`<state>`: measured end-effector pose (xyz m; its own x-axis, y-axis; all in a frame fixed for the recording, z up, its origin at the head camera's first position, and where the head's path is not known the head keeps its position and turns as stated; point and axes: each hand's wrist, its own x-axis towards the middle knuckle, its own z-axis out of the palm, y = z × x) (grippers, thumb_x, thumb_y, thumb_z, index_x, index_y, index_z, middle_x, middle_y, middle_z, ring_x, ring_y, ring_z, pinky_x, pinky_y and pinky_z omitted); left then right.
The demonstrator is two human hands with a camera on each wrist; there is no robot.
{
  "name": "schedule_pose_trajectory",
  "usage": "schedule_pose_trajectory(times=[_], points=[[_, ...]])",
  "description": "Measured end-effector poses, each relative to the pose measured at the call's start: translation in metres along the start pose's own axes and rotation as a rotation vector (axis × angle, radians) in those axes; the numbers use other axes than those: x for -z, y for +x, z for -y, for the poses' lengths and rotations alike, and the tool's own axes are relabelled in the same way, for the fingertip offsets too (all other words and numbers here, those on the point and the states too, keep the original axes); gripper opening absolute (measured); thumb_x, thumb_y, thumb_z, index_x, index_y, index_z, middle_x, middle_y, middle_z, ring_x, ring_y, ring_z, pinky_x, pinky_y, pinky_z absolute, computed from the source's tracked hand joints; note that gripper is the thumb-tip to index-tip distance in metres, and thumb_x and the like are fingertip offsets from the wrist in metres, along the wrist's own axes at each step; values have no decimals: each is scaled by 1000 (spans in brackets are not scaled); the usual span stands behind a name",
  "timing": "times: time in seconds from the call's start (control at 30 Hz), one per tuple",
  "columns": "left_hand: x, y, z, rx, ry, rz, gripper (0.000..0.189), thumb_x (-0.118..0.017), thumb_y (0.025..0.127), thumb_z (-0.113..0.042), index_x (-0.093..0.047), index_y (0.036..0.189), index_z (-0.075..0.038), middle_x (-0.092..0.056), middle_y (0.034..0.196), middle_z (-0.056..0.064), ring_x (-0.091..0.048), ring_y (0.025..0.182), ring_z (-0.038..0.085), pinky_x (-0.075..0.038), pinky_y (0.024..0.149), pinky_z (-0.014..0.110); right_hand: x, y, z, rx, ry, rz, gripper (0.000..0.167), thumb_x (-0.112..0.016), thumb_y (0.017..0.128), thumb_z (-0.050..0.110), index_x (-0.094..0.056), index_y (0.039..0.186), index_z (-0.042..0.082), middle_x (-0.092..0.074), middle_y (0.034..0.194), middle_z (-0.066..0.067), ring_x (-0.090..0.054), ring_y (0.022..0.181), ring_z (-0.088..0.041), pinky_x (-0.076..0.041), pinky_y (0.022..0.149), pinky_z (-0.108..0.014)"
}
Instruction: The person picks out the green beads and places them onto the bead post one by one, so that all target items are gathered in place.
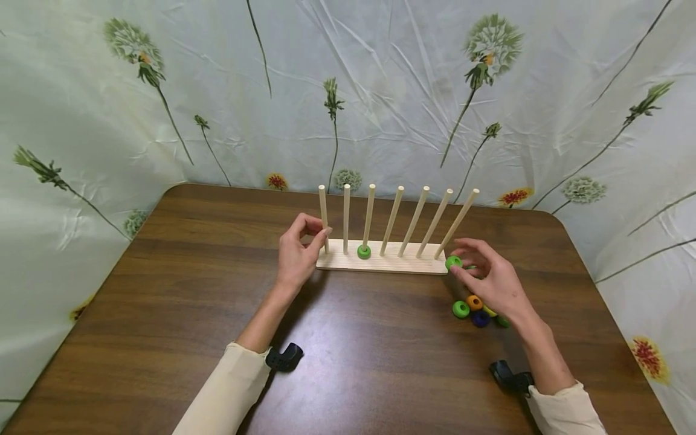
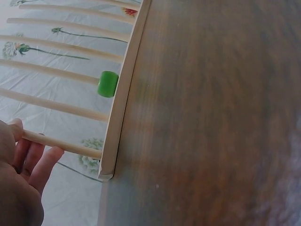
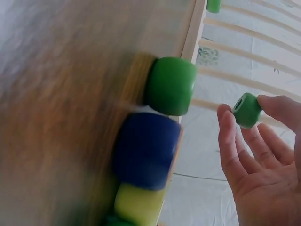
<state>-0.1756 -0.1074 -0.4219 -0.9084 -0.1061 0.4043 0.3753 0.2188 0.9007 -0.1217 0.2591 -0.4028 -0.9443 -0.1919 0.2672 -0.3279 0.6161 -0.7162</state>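
Observation:
A pale wooden stand (image 1: 402, 264) carries a row of several upright pegs. One green bead (image 1: 364, 252) sits at the bottom of the third peg from the left. My left hand (image 1: 295, 254) pinches the leftmost peg (image 2: 70, 146) between thumb and fingers, partway up. Past the stand's right end, my right hand (image 1: 497, 284) holds another green bead (image 3: 248, 111) between thumb and fingertips, its hole showing in the right wrist view.
Loose beads lie on the brown table (image 1: 380, 362) below my right hand: a green bead (image 1: 460, 309), an orange bead (image 1: 475, 302), a dark blue bead (image 1: 481, 318), a yellow bead (image 3: 138, 203) and a darker green one. A flowered curtain (image 1: 380, 90) hangs behind the table.

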Motion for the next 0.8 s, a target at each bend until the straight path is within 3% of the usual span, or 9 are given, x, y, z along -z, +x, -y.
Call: schedule_pose_trajectory(times=[0.33,0.57,0.8], points=[[3,0,1,-23,6,-11,14,-75,94,-4,-65,100,3,-70,92,19,-64,83,5,-55,60,12,-3,7,13,-58,125,-2,44,-75,96,8,-58,136,2,-72,123,-20,-63,96,7,-51,83,-6],[1,-1,0,-15,4,-3,13,-75,94,-4,-65,100,2,-70,92,19,-65,83,5,-55,61,12,-3,9,18,-99,118,-14,34,-75,96,13,-63,127,3,-71,116,-16,-65,87,1,-55,78,-12],[0,-1,0,-25,7,-3,13,-75,94,-4,-65,100,3,-69,92,19,-64,83,5,-55,61,12,-6,12,21,-79,168,-42,28,-78,94,11,-68,119,2,-72,108,-13,-68,90,4,-57,79,-11]])
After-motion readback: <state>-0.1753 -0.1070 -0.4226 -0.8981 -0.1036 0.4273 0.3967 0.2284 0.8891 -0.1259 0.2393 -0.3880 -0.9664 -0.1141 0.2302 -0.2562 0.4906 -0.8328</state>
